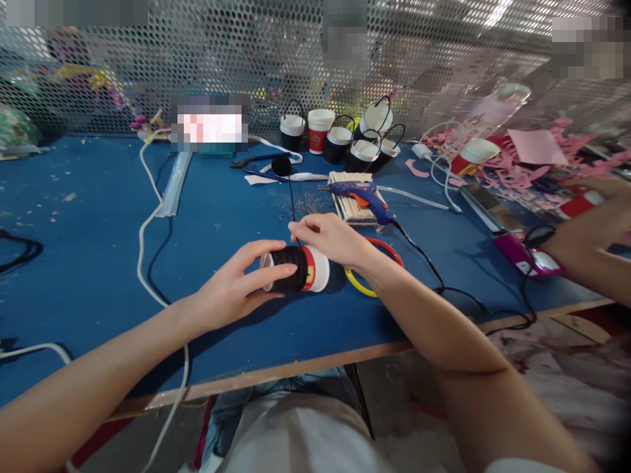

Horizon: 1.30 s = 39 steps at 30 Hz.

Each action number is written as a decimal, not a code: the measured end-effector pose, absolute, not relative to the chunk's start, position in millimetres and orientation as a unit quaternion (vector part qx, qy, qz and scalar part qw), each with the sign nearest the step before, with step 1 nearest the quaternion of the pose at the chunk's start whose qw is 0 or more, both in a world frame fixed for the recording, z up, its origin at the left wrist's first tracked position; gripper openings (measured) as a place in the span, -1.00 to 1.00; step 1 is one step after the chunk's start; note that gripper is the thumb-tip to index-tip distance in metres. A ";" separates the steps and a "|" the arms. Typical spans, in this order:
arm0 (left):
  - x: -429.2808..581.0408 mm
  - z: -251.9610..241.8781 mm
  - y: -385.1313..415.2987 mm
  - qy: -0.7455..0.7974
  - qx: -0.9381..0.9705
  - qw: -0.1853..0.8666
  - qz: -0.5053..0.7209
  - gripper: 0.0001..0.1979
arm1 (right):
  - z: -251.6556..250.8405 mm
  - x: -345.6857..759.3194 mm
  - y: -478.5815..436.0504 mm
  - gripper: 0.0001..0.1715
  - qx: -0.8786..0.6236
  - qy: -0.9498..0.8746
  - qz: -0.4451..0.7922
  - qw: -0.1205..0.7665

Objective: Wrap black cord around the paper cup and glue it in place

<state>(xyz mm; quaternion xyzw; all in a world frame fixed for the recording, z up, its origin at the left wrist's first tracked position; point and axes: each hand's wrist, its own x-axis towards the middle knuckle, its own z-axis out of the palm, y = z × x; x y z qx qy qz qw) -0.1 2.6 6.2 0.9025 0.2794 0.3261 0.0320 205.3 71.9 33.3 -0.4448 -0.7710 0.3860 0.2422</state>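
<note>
Blue table (89, 263), perforated screen behind; near its front edge the left hand (231, 289) is closed round a thread-wound paper cup (315, 269) lying sideways, long axis parallel to that edge; the right hand (330, 240), just above, pinches black thread (292, 210) running back to a yarn ball (281, 164); glue gun (362, 194) beyond.
</note>
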 end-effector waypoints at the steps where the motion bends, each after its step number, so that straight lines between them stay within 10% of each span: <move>1: -0.2 6.4 2.7 0.279 0.903 0.030 0.326 -0.60 | 33.5 206.7 72.5 -0.48 -0.439 -0.778 0.387 0.228; 10: -1.0 5.7 8.1 0.330 0.877 0.085 0.339 -0.52 | 33.5 206.3 71.3 -0.44 -0.418 -0.742 0.495 0.173; 19: 0.2 -1.3 8.1 0.397 0.777 0.353 0.338 -0.41 | 34.3 196.2 64.5 -0.46 -0.447 -0.800 0.353 0.187; 39: 3.3 14.2 1.4 0.339 0.817 0.344 0.317 -0.52 | 45.9 180.3 101.8 -0.79 -0.421 -0.725 0.448 0.312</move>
